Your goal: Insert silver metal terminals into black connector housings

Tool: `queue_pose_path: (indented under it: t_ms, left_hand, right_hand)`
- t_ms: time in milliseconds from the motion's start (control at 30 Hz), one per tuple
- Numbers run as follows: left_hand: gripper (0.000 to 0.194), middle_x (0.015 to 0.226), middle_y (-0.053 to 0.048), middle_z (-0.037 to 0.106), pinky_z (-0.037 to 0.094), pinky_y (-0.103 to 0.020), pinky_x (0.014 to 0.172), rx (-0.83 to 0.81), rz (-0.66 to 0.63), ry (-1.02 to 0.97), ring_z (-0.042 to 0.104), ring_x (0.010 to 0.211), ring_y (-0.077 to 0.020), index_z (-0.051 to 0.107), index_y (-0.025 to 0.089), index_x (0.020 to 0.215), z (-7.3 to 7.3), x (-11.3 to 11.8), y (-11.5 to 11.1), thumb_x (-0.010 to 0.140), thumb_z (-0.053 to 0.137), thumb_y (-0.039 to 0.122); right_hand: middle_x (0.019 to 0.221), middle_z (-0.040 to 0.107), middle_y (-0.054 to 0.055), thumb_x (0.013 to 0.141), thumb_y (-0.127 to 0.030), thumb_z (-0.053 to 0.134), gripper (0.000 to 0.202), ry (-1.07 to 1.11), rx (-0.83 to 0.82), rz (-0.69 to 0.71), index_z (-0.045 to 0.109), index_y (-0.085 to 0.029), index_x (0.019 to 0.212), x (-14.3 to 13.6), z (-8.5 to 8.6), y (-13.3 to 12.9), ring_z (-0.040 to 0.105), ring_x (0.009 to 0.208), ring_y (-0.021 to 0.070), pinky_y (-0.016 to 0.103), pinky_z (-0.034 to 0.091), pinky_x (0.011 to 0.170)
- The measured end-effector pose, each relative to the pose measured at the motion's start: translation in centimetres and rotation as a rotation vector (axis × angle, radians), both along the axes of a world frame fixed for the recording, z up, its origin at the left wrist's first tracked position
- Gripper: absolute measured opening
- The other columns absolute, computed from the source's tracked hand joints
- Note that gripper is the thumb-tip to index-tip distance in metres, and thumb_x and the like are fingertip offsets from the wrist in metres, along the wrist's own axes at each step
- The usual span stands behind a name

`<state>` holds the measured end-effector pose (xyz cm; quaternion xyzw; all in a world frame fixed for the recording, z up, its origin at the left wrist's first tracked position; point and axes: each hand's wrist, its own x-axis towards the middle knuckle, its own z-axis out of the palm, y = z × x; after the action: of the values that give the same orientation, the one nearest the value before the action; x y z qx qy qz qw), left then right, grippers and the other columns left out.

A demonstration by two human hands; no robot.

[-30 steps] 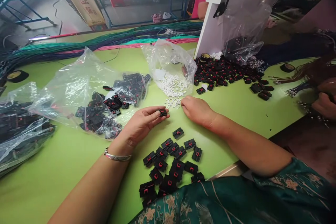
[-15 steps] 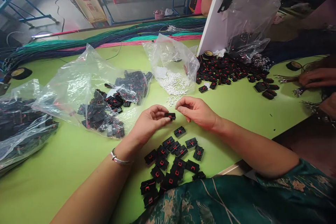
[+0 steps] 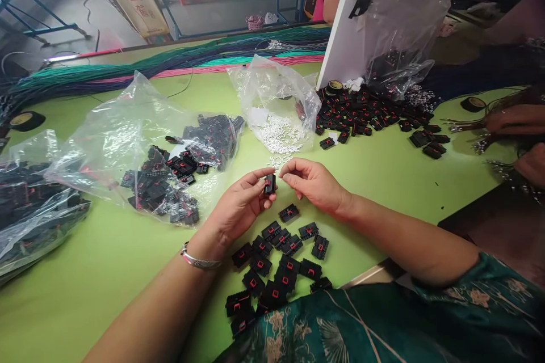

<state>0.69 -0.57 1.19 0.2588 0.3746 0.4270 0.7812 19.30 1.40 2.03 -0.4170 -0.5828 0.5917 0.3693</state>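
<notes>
Between the thumb and fingers of my left hand (image 3: 240,204) is a black connector housing (image 3: 270,184) with a red clip, turned on end. My right hand (image 3: 317,186) is closed in a pinch just right of the connector; whatever its fingertips hold, if anything, is too small to make out. Small white plugs (image 3: 283,135) spill from a clear bag (image 3: 272,82) beyond my hands. Nearer my body, several black connectors (image 3: 289,213) with red clips lie loose on the green table (image 3: 140,272).
Plastic bags of black connectors (image 3: 170,181) lie to the left. At the back right, a heap of connectors (image 3: 361,113) sits by an upright white panel (image 3: 344,34). Wire bundles (image 3: 170,65) run along the far edge. Another person's hands (image 3: 517,122) hold wires at right.
My left hand has turned the connector from lying sideways to standing on end, with its fingers rolled over. My right hand stays pinched close beside it. The whole view has shifted slightly.
</notes>
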Motion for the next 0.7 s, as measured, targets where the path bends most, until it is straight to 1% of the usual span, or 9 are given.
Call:
queue_pose_path:
  t_ms: [33,100,233,300,533,600,700]
  left_hand:
    - [0.032,0.081,-0.004,0.066,0.047,-0.018,0.056,0.002,-0.014,-0.013,0.061,0.065,-0.0100,0.069,0.014,0.110,-0.03,0.04,-0.01,0.079,0.074,0.017]
    - [0.029,0.083,-0.005,0.066,0.048,-0.018,0.057,-0.005,-0.026,-0.034,0.060,0.064,-0.0092,0.070,0.013,0.107,-0.12,0.10,0.02,0.079,0.074,0.017]
    - [0.026,0.083,-0.006,0.067,0.050,-0.017,0.059,-0.027,-0.024,-0.068,0.061,0.066,-0.0093,0.071,0.012,0.104,-0.20,0.17,0.12,0.078,0.074,0.015]
    - [0.025,0.083,-0.005,0.067,0.050,-0.017,0.059,-0.029,-0.021,-0.085,0.061,0.066,-0.0088,0.072,0.012,0.102,-0.16,0.22,0.14,0.077,0.075,0.014]
    - [0.028,0.086,-0.004,0.068,0.052,-0.017,0.063,-0.032,-0.016,-0.103,0.062,0.068,-0.0082,0.072,0.012,0.100,-0.06,0.35,0.05,0.074,0.079,0.015]
    - [0.028,0.086,-0.004,0.068,0.052,-0.017,0.064,-0.035,-0.014,-0.099,0.062,0.068,-0.0081,0.072,0.012,0.101,-0.07,0.34,0.06,0.073,0.079,0.015]
    - [0.029,0.087,-0.004,0.068,0.052,-0.017,0.063,-0.036,-0.015,-0.089,0.062,0.068,-0.0080,0.073,0.012,0.101,-0.15,0.31,0.11,0.073,0.080,0.016]
  right_hand:
    - [0.078,0.058,-0.002,0.083,-0.030,0.062,0.016,0.006,0.002,-0.024,0.063,-0.017,0.091,0.03,-0.07,0.10,0.045,0.054,0.0062,0.018,0.039,0.043]
    - [0.079,0.059,-0.001,0.083,-0.029,0.062,0.014,0.024,0.016,-0.027,0.063,-0.017,0.090,-0.02,-0.16,0.19,0.048,0.058,0.0072,0.019,0.039,0.046]
    - [0.080,0.062,-0.001,0.083,-0.024,0.061,0.008,0.056,0.093,-0.012,0.063,-0.017,0.087,-0.38,-0.30,0.03,0.056,0.074,0.0104,0.024,0.047,0.066]
    - [0.081,0.063,0.000,0.083,-0.023,0.061,0.008,0.055,0.112,-0.015,0.064,-0.017,0.087,-0.54,-0.41,-0.05,0.057,0.076,0.0111,0.026,0.047,0.071]
    - [0.087,0.065,0.002,0.085,-0.022,0.059,0.008,-0.022,0.195,0.021,0.065,-0.016,0.086,-0.63,-0.68,-0.10,0.059,0.082,0.0129,0.030,0.047,0.080]
    - [0.087,0.064,0.002,0.086,-0.020,0.058,0.008,-0.069,0.224,0.014,0.065,-0.017,0.086,-0.62,-0.56,-0.16,0.058,0.083,0.0132,0.030,0.047,0.081]
    - [0.085,0.062,0.002,0.085,-0.016,0.057,0.009,-0.168,0.309,-0.002,0.065,-0.018,0.084,-0.62,-0.28,-0.31,0.057,0.084,0.0141,0.030,0.046,0.080]
